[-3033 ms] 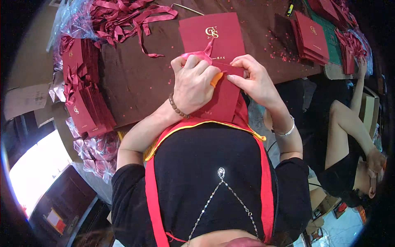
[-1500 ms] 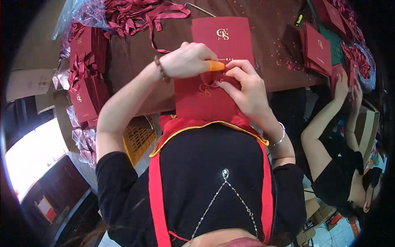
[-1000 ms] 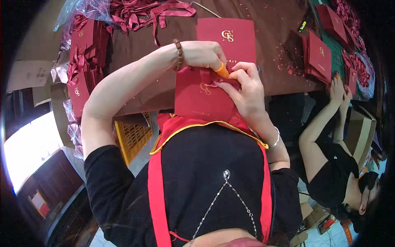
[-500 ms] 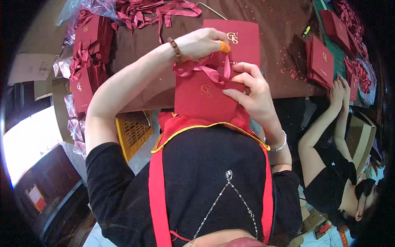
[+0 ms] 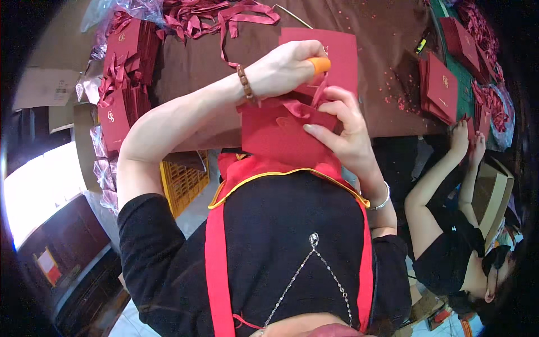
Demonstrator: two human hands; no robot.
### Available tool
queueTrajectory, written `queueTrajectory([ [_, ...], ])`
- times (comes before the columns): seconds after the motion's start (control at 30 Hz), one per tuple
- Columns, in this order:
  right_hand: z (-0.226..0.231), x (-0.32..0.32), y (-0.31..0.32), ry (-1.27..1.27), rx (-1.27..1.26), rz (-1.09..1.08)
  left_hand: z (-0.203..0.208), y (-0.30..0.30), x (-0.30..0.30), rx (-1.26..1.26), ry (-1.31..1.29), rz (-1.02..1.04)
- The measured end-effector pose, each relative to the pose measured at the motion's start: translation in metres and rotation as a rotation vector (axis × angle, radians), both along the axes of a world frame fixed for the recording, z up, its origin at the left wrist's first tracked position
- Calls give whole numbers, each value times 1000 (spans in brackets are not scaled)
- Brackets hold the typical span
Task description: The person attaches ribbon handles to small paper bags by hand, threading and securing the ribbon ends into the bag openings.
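Note:
A red paper gift bag [image 5: 272, 135] with gold lettering stands upright against my apron at the table's front edge. My right hand [image 5: 345, 126] grips its right side, thumb on the front and fingers curled behind. Pink-red ribbon [image 5: 297, 108] runs across the bag's upper edge. Above it, my left hand [image 5: 300, 64] is closed, an orange finger cover on one finger, pinching the ribbon where it rises near the right hand's fingertips. Behind my hands, another flat red bag [image 5: 341, 48] lies on the table, partly covered by my left hand.
Stacked red bags with ribbons [image 5: 126, 56] line the left side. A heap of loose ribbons [image 5: 196, 19] lies at the back. Over at the right, a co-worker's hands [image 5: 463, 140] are beside more bags [image 5: 441, 87]. A yellow crate [image 5: 185, 182] stands below the table.
My left hand has shifted slightly right, drawing the ribbon closer to the right hand's fingers. My right hand keeps its hold. The co-worker's hands have moved apart.

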State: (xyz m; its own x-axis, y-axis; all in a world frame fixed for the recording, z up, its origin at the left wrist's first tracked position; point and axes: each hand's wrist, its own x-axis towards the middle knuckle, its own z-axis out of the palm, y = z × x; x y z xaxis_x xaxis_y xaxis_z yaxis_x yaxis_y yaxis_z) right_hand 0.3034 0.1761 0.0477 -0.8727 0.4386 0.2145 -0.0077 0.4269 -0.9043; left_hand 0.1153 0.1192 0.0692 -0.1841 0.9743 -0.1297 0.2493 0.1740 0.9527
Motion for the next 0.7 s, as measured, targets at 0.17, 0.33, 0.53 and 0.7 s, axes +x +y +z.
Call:
queueTrajectory([
  [0.17,10,5,-9,-198,-99,91,11,17,-39,12,-109,209],
  [0.33,2,9,0,-199,-408,44,-1,12,-62,-86,-485,139],
  [0.53,-2,-1,-3,421,-822,63,-28,-40,2,203,-1018,118],
  [0.7,0,-1,3,283,-833,84,-50,-62,52,244,-1627,-267],
])
